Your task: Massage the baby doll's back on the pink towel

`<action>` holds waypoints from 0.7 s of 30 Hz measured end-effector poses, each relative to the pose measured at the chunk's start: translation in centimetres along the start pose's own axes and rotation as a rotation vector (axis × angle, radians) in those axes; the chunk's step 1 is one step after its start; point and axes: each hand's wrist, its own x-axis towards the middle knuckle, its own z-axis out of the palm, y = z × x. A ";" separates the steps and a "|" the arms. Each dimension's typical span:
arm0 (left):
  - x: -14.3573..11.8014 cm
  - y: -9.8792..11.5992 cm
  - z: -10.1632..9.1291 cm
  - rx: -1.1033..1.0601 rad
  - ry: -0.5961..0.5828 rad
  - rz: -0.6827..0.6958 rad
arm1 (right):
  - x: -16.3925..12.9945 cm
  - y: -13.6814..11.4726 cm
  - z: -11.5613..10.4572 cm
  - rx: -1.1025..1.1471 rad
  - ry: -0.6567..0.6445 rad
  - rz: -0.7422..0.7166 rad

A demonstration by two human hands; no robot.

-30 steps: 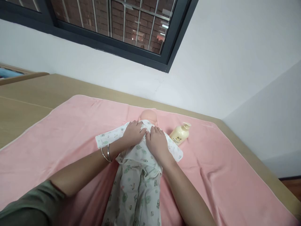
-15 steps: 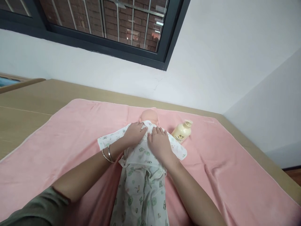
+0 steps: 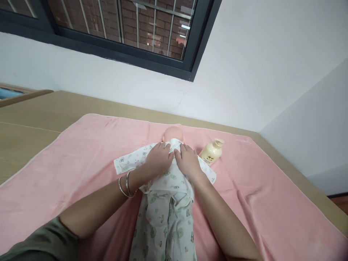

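A baby doll lies face down on a pink blanket, its bald head toward the wall. It wears a white printed top and matching printed trousers. My left hand rests flat on the left side of the doll's upper back, fingers stretched out and palm down. On the right side of the upper back lies my right hand, also flat with its fingers extended. The two thumbs point toward each other near the middle. Silver bangles circle my left wrist.
A pale yellow pump bottle lies tilted on the blanket, just right of the doll's right sleeve. Beneath the blanket is a wooden surface. A white wall and a dark-framed window stand beyond it.
Both hands have shifted slightly on the doll's upper back, my left one a little to the right and lower. The right hand's fingers have moved slightly up. The bottle stays in place.
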 end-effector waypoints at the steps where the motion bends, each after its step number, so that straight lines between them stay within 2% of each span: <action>1: 0.4 -0.6 0.0 -0.031 -0.026 -0.014 | -0.6 -0.7 -0.1 -0.027 -0.019 0.010; 4: 1.5 -2.2 0.2 -0.110 -0.062 -0.129 | -2.0 -2.3 -0.4 -0.069 -0.077 -0.002; 6: 1.8 -2.6 0.6 -0.144 -0.067 -0.187 | -2.3 -2.6 -0.5 -0.059 -0.099 -0.021; 14: 1.4 -1.8 0.9 -0.105 -0.038 -0.185 | 0.5 1.0 0.5 0.062 -0.055 0.037; 21: 0.3 -0.3 1.0 -0.013 0.042 -0.171 | 1.2 2.1 0.5 0.156 -0.040 0.023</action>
